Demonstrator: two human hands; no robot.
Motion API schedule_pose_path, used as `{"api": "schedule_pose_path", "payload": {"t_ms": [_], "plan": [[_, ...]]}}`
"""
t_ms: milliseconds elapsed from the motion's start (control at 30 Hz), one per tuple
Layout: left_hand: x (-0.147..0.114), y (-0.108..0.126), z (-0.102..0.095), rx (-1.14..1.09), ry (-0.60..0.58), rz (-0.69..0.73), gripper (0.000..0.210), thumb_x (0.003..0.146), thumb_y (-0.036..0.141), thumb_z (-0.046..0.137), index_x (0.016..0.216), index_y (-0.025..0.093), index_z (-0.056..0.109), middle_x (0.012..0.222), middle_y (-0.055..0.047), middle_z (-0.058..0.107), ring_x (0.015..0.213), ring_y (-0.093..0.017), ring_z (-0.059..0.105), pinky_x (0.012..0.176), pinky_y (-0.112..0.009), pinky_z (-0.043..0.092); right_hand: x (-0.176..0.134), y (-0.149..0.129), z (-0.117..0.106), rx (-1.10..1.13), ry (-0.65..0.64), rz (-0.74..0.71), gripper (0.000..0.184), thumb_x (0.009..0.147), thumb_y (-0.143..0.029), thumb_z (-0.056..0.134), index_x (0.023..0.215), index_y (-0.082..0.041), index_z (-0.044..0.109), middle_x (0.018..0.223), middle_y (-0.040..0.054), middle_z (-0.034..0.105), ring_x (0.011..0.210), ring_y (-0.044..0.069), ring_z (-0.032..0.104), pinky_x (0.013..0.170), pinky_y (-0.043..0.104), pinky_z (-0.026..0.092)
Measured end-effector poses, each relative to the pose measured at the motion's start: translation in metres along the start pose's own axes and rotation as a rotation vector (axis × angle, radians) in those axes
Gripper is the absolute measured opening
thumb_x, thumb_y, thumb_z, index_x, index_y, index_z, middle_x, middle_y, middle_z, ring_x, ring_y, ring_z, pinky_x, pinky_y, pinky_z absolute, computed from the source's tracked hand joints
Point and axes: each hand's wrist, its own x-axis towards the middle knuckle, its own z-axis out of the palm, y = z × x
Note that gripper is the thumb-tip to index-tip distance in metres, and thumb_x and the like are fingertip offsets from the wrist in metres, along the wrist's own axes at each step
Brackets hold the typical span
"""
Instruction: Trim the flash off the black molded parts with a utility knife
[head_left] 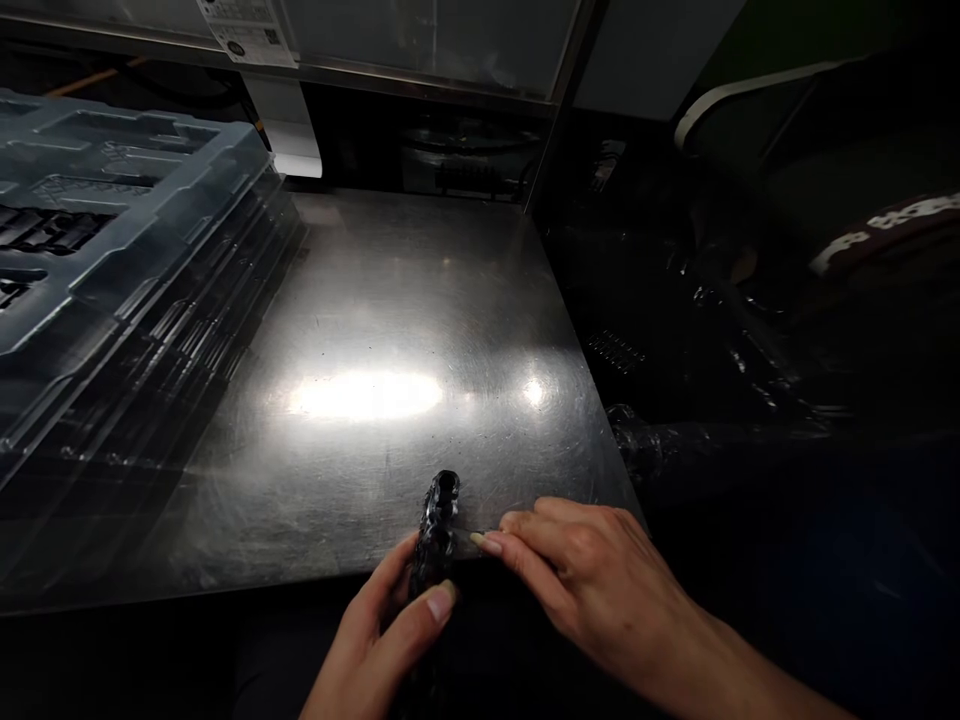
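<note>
Head view | left hand (pixel 375 640) grip clamped on black part (pixel 437 525) | right hand (pixel 592 580) fingertips pinched together beside it

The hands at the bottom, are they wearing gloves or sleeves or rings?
No. The left hand and right hand are both bare, with no gloves, rings or watch showing. No sleeve shows on the right forearm. The fingernails are short and plain.

The part (pixel 437 530) lies on the table (pixel 390 300) at 6 o'clock, at the near edge, between the left hand (pixel 375 640) and right hand (pixel 592 580). The trays (pixel 112 260) are stacked at 9 o'clock on the table.
</note>
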Motion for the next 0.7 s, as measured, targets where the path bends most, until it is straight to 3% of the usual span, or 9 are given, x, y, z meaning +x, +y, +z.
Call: {"api": "schedule_pose_path", "payload": {"t_ms": [133,233,300,400,467,500,567,633,700], "plan": [[0.002,-0.001,0.001,-0.074,-0.071,0.016,0.053,0.079,0.047,0.085,0.127,0.026,0.073,0.084,-0.002,0.076,0.049,-0.01,0.055,0.063,-0.028,0.055,-0.006,0.002,0.01,-0.104,0.28,-0.129,0.021,0.107,-0.034,0.057,0.106,-0.024,0.075,0.074,0.0003,0.064,0.063,0.016,0.06,0.062,0.032,0.039],[0.002,-0.004,0.001,-0.101,-0.102,-0.005,0.056,0.081,0.046,0.083,0.133,0.026,0.071,0.062,0.001,0.069,0.045,-0.014,0.056,0.061,-0.03,0.056,-0.008,0.003,0.018,0.02,0.448,-0.111,0.022,0.105,-0.029,0.061,0.118,-0.018,0.074,0.079,0.005,0.067,0.068,0.019,0.061,0.067,0.034,0.042],[0.002,-0.005,0.001,-0.118,-0.123,-0.016,0.06,0.081,0.045,0.083,0.136,0.025,0.069,0.054,0.002,0.066,0.046,-0.018,0.06,0.063,-0.034,0.057,-0.005,-0.001,0.022,0.298,0.404,0.048,0.022,0.104,-0.037,0.063,0.105,-0.019,0.075,0.078,0.0042,0.066,0.069,0.019,0.06,0.066,0.033,0.043],[0.005,-0.008,0.0,-0.136,-0.135,-0.002,0.064,0.079,0.042,0.086,0.138,0.024,0.068,0.058,-0.001,0.071,0.055,-0.024,0.069,0.067,-0.037,0.059,0.011,-0.012,0.029,0.823,0.12,0.297,0.035,0.093,-0.053,0.074,0.083,-0.02,0.067,0.072,-0.0005,0.06,0.065,0.015,0.054,0.059,0.028,0.041],[0.008,-0.009,-0.002,-0.125,-0.128,0.008,0.065,0.078,0.042,0.086,0.138,0.025,0.067,0.062,-0.002,0.074,0.055,-0.023,0.07,0.065,-0.035,0.058,0.025,-0.018,0.033,1.134,-0.053,0.366,0.042,0.086,-0.056,0.081,0.079,-0.018,0.063,0.069,-0.0022,0.058,0.061,0.012,0.051,0.056,0.025,0.039],[0.01,-0.01,-0.003,-0.113,-0.123,0.009,0.065,0.078,0.042,0.086,0.137,0.025,0.067,0.065,-0.002,0.075,0.052,-0.021,0.068,0.061,-0.034,0.057,0.031,-0.02,0.035,1.253,-0.074,0.387,0.043,0.084,-0.055,0.082,0.078,-0.017,0.062,0.067,-0.0029,0.056,0.058,0.011,0.048,0.054,0.023,0.037],[0.012,-0.009,-0.007,-0.088,-0.129,0.005,0.058,0.079,0.044,0.085,0.131,0.024,0.069,0.064,-0.001,0.074,0.045,-0.017,0.062,0.051,-0.029,0.052,0.039,-0.017,0.037,1.389,0.024,0.428,0.044,0.085,-0.054,0.082,0.078,-0.017,0.059,0.061,-0.0062,0.05,0.051,0.007,0.039,0.048,0.02,0.031],[0.011,-0.006,-0.01,-0.064,-0.171,0.023,0.047,0.082,0.047,0.081,0.12,0.021,0.072,0.056,0.0,0.07,0.04,-0.014,0.056,0.043,-0.024,0.044,0.038,-0.012,0.036,1.404,0.211,0.461,0.045,0.087,-0.054,0.08,0.078,-0.019,0.054,0.06,-0.0092,0.043,0.049,0.005,0.029,0.045,0.019,0.024],[0.007,0.001,-0.009,-0.079,-0.155,0.091,0.042,0.085,0.05,0.077,0.113,0.019,0.073,0.062,-0.004,0.075,0.052,-0.017,0.067,0.05,-0.024,0.049,0.029,-0.009,0.036,1.362,0.291,0.441,0.045,0.091,-0.055,0.076,0.079,-0.019,0.053,0.062,-0.0086,0.044,0.05,0.005,0.029,0.046,0.018,0.022]]}}
